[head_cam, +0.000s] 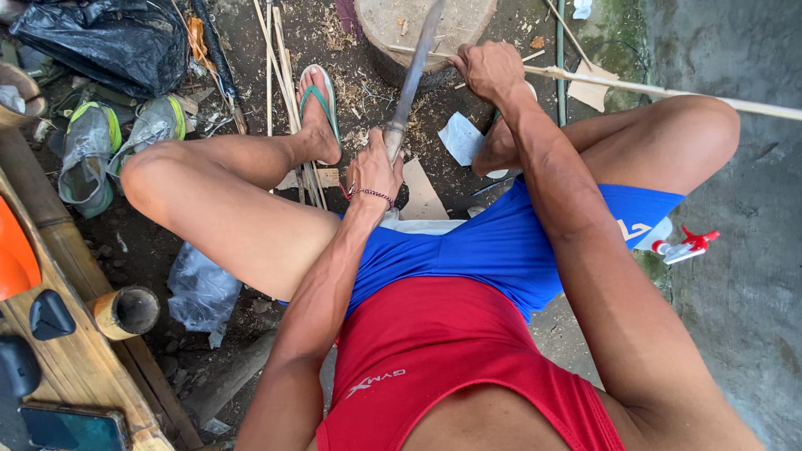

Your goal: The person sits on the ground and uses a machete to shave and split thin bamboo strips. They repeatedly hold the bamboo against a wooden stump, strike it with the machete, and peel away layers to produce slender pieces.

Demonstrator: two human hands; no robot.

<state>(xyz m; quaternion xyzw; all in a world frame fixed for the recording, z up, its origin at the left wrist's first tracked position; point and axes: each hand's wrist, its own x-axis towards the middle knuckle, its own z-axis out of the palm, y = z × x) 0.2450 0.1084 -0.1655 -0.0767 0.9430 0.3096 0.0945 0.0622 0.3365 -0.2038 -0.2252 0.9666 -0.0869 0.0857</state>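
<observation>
Risk of long blade (415,63) slipping toward right hand (489,71) gripping thin bamboo strip (668,88) (left hand (373,169) clenched on handle) at wooden stump (393,21).

Your left hand (373,169) grips a dull, worn metal blade (415,71); your right hand (489,71) pins a pale, matt bamboo strip (668,89) on the rough wooden stump (393,25). The black plastic bag (109,42) looks glossy.

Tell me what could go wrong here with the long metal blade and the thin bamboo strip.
The long metal blade crosses the thin bamboo strip right beside the right hand; a slip could cut its fingers. The left hand grips the handle above bare legs and a sandalled foot, likely exposed too.
</observation>
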